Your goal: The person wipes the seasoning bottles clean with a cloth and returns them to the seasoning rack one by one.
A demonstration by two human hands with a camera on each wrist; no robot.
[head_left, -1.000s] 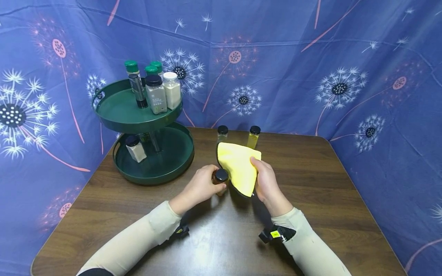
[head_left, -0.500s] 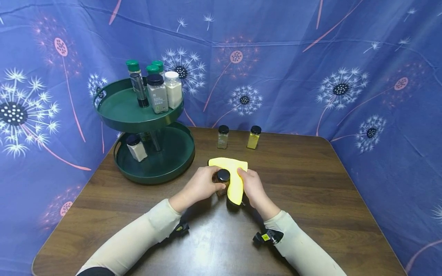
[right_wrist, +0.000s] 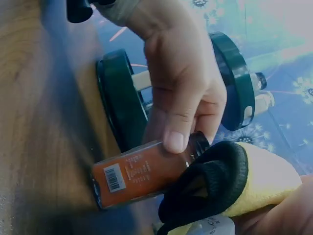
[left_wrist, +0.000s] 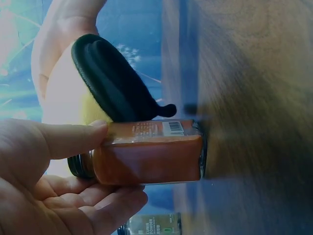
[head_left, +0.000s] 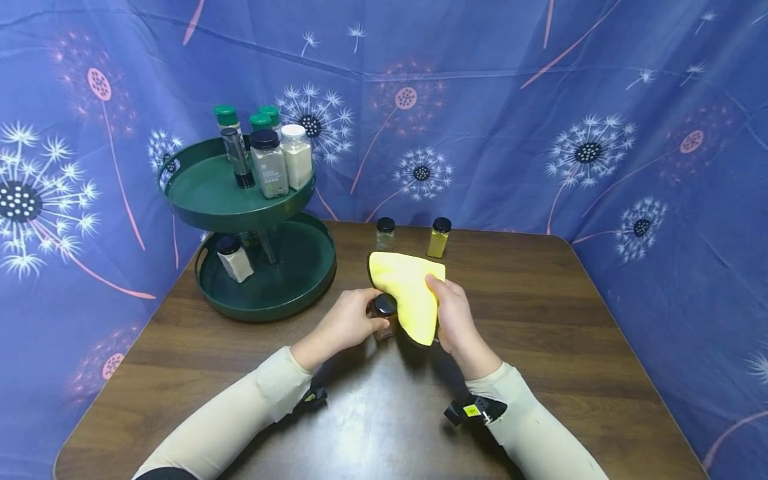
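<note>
My left hand (head_left: 343,328) holds a glass spice jar (left_wrist: 149,159) of orange-red powder by its upper part, thumb on one side and fingers on the other. The jar has a black lid, a barcode label shows in both wrist views, and its base is close to the tabletop. In my right hand (head_left: 461,327) is a folded yellow cloth (head_left: 408,293) with a black border, pinched under the thumb. The cloth lies right against the jar's right side; in the right wrist view its dark edge (right_wrist: 230,176) overlaps the jar near the lid.
A green two-tier round tray (head_left: 240,217) stands at the left, with several spice bottles above and a white-filled jar (head_left: 235,259) below. Toward the back of the wooden table (head_left: 540,320) stand a cumin powder jar (head_left: 385,239) and a yellow-filled jar (head_left: 439,241).
The cloth came down toward me along the jar, folding narrower, then went back up and spread out again with my right hand. My left hand stays at the jar.
</note>
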